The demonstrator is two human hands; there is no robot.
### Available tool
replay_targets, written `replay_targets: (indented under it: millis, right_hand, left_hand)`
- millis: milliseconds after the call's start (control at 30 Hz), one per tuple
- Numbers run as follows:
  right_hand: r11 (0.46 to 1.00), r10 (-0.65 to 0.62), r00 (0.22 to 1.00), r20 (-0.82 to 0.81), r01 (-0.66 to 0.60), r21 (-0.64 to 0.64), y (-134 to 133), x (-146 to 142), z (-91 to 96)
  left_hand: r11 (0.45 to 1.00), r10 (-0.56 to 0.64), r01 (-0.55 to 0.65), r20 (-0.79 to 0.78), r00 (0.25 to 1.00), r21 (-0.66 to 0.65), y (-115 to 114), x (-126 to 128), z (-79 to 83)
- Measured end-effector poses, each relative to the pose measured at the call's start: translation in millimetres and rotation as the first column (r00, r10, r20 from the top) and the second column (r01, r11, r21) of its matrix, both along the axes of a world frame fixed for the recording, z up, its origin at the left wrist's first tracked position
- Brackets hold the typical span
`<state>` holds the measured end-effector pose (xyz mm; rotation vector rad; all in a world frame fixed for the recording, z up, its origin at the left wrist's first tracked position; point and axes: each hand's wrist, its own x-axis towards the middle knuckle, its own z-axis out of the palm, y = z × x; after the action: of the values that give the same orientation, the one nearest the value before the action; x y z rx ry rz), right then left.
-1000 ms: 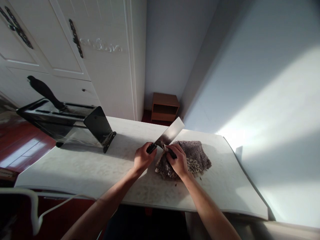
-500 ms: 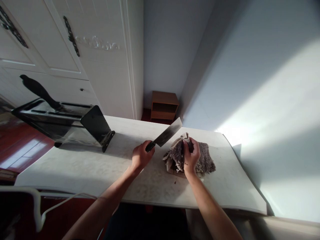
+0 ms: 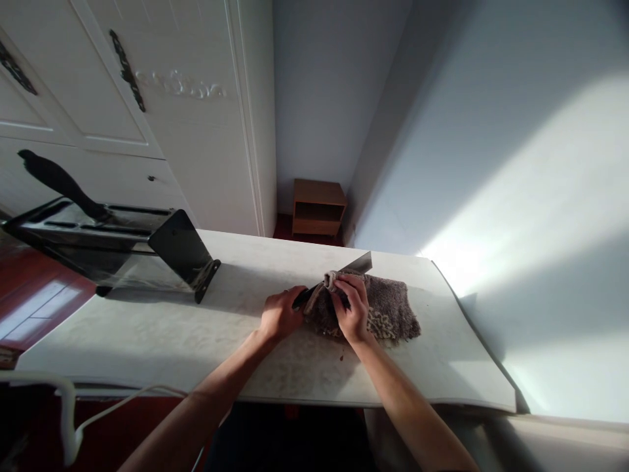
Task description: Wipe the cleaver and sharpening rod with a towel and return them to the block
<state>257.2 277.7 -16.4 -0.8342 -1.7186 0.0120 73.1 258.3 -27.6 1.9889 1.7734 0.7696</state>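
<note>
Brown cloth [image 3: 390,305] lies right of centre on the surface [image 3: 255,265], its fold [image 3: 329,280] pinched against the knife [image 3: 362,263] by the right grip [image 3: 354,311]; the left grip [image 3: 281,314] clasps the handle [image 3: 299,300]. If the fold slips, the knife could nick fingers [image 3: 350,284].

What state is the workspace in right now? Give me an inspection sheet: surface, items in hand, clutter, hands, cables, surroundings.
Surface: pale, mottled tabletop, partly sunlit, partly shaded.
Items in hand: knife, its blade partly hidden by a raised fold of the brown patterned cloth; the blade's far end shows beyond it.
Clutter: black knife block with one black handle sticking up; small brown speck near the cloth.
Hands: left hand grips the knife's handle; right hand pinches the cloth.
Cables: thin white cord at the near left edge; its ends cannot be made out.
Surroundings: white cupboard, wooden cabinet, pale wall.
</note>
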Motion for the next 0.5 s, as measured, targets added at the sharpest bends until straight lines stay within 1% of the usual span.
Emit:
replay_targets:
  millis: [67, 167, 300, 400, 500]
  right_hand:
    - [1.0, -0.018, 1.0, 0.012, 0.018, 0.003, 0.4, 0.1, -0.4]
    - [0.997, -0.075, 0.997, -0.013, 0.075, 0.023, 3.7, 3.6, -1.0]
    - [0.975, -0.214, 0.973, -0.088, 0.219, 0.045, 12.5, 14.5, -0.3]
    - [0.947, -0.316, 0.936, -0.157, 0.322, 0.013, 18.8, 25.7, 1.7]
    - [0.927, -0.374, 0.907, -0.194, 0.373, -0.045, 21.7, 35.8, 4.7]
  left_hand:
    - [1.0, -0.014, 0.014, 0.03, 0.999, 0.001, 0.1, 0.0, 0.5]
    - [0.999, -0.043, 0.043, 0.069, 0.997, -0.003, -1.3, 1.1, 4.6]
    - [0.999, -0.052, 0.053, 0.11, 0.993, -0.005, -4.4, 2.7, 12.8]
    - [0.999, -0.038, 0.04, 0.139, 0.99, -0.011, -5.8, 2.4, 17.4]
    - [1.0, -0.03, 0.031, 0.16, 0.987, -0.002, -6.4, 1.2, 20.7]
